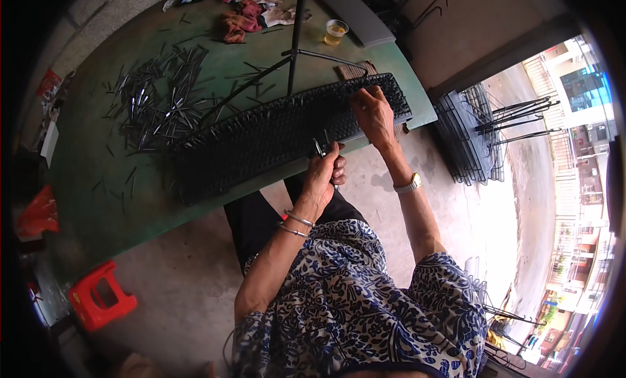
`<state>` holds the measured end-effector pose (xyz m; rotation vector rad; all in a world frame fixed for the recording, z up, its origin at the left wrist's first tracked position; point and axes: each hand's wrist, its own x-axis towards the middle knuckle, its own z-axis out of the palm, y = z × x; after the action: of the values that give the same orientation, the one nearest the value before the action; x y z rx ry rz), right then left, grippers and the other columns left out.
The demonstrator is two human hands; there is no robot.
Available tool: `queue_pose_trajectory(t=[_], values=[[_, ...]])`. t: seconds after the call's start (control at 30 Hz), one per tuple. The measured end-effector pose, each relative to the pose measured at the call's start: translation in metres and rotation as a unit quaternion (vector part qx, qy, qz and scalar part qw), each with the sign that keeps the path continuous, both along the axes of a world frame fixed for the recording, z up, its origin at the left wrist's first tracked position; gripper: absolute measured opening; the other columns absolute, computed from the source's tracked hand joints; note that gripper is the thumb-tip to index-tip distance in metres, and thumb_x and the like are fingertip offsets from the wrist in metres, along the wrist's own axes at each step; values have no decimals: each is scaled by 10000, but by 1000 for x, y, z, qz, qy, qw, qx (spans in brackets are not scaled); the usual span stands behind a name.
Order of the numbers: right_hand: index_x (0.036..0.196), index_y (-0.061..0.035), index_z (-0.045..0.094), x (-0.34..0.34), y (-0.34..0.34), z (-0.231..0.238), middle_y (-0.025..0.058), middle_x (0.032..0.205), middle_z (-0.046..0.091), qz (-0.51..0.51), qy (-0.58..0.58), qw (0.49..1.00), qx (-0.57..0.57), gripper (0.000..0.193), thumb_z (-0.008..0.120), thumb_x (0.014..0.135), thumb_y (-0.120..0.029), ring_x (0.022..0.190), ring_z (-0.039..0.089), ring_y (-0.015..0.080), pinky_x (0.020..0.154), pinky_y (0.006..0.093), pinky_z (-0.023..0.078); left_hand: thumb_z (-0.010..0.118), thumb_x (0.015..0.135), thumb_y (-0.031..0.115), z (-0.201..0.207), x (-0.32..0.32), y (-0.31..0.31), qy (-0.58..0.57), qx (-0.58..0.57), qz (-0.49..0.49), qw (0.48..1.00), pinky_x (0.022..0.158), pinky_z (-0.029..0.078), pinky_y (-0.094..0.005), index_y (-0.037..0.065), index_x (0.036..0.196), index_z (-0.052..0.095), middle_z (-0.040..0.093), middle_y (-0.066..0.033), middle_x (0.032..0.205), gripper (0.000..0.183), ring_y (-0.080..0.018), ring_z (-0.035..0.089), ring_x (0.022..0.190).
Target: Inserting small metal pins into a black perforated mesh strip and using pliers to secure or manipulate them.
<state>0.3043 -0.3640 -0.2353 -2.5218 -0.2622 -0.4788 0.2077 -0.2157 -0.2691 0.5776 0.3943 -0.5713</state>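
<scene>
A long black panel [254, 140] with a dense, bumpy or meshed surface lies slantwise along the near side of the green table [98, 228]. My left hand [324, 172] is closed at the panel's near edge, gripping a few short dark rods whose shiny ends stick out past the thumb. Over the panel's right part, my right hand [373, 112] is closed with its fingertips pinched together against the surface. What those fingertips hold is hidden. To the left of the panel, many loose short black rods [166, 94] lie in a scattered heap.
A thin black metal stand [295, 52] rises behind the panel. Cloth gloves [251, 16] and a plastic cup of yellowish liquid [334, 32] sit toward the back. A red stool [102, 296] stands on the floor at left; black wire racks [466, 136] are stacked at right.
</scene>
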Motion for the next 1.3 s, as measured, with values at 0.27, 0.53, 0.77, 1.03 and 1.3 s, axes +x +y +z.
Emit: queue_pose_trajectory(t=[0.27,0.53,0.77,1.03,1.3], values=[[953,-142,664,0,6,-11,88,887,548,-60,-18,998,-25,129,643,843,-205,777,602,268,677,392,481,628,918,269,12,-1,1,-15,45,20,999,457,282,-207,28,1031,594,537,-5,696,268,-68,422,533],[1062,-206,687,-13,5,-28,136,933,535,-101,-80,988,-83,210,628,865,-252,756,584,324,659,412,469,645,906,275,5,-2,5,-47,49,11,998,445,283,-205,31,1018,630,584,-37,733,269,-67,443,537],[1061,-158,691,-30,4,-7,112,899,553,-39,-9,999,-4,213,628,880,-250,776,594,267,663,374,476,666,890,261,10,-2,5,-69,75,10,995,418,260,-186,33,1044,634,652,-89,805,277,-56,440,506],[1050,-26,661,-53,-1,59,84,1030,643,192,338,910,142,251,680,861,-190,988,614,150,836,263,494,641,904,244,17,-3,8,-123,101,-1,987,400,264,-174,42,987,615,693,-162,901,220,-58,465,501],[921,-22,667,-27,-10,35,54,813,645,247,401,863,184,149,626,838,-139,788,617,131,706,269,493,598,936,269,19,0,14,-163,85,-67,981,418,304,-178,38,1064,601,681,-184,993,265,-80,537,575]])
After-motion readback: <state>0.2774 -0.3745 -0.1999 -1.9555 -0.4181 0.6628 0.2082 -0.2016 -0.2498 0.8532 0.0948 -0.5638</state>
